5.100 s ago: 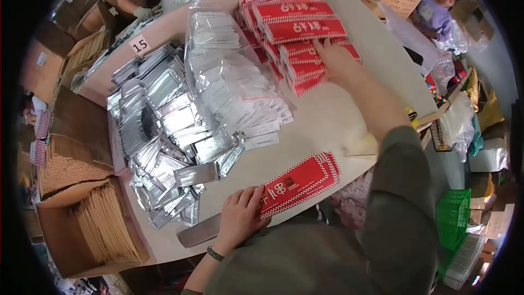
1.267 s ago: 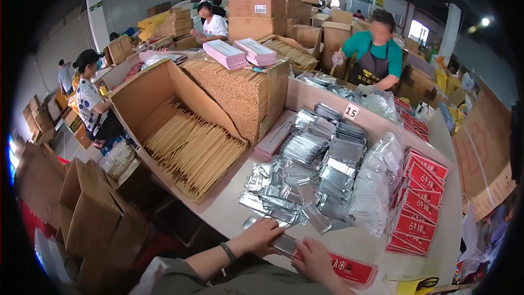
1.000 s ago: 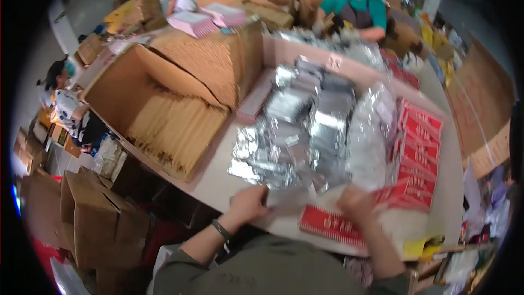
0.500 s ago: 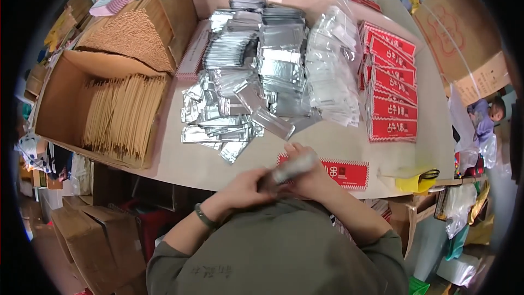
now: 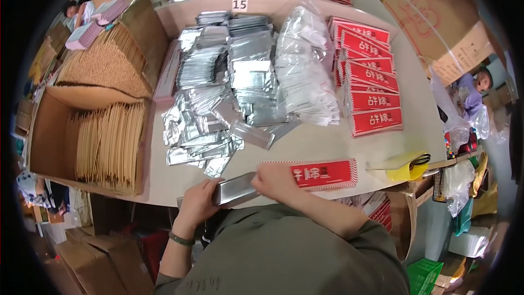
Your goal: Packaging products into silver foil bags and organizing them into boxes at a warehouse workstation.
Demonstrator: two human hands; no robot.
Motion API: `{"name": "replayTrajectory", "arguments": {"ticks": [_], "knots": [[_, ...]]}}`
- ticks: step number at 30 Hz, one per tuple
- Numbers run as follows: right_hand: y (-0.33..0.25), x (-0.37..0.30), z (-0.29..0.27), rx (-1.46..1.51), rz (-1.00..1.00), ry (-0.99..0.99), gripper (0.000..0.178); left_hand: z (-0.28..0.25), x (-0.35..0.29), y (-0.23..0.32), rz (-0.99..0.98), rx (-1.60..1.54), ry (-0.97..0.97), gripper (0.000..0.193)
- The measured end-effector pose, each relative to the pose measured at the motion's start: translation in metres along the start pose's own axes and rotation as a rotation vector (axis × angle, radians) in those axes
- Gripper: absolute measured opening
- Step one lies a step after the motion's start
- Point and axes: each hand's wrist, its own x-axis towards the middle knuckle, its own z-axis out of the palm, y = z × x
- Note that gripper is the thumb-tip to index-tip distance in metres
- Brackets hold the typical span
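Observation:
Close to the table's near edge, a flat silver foil packet (image 5: 236, 189) spans the gap between my two hands. My left hand (image 5: 197, 203) is closed on its left end, thumb on top. Its right end is in the closed fingers of my right hand (image 5: 275, 181). Whether it is one packet or a thin stack I cannot tell. Behind my right hand lies a long red printed packet (image 5: 339, 173) with a checked border, its left part partly covered by that hand. Just beyond are loose silver packets (image 5: 204, 145).
An open carton (image 5: 52, 142) of thin wooden sticks stands at the left, below a carton of more sticks (image 5: 101, 68). Stacked silver sachets (image 5: 250, 65), clear plastic bags (image 5: 305, 65) and red packets (image 5: 376, 98) line the table. Something yellow (image 5: 408, 166) sits at the right edge.
The silver packet, blurred and tilted between my hands before, is now held nearly level farther left. My hands have moved apart, and the whole view has shifted.

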Motion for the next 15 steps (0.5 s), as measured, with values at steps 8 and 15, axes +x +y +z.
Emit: {"name": "replayTrajectory", "arguments": {"ticks": [8, 15], "knots": [[0.088, 0.034, -0.04, -0.36, -0.127, 0.351, 0.014, -0.032, 0.004, -0.043, 0.149, 0.109, 0.464, 0.06], [0.152, 0.026, -0.081, -0.112, 0.283, 0.254, 0.022, -0.1, -0.029, -0.215, -0.688, 0.206, 0.718, 0.028]]}}
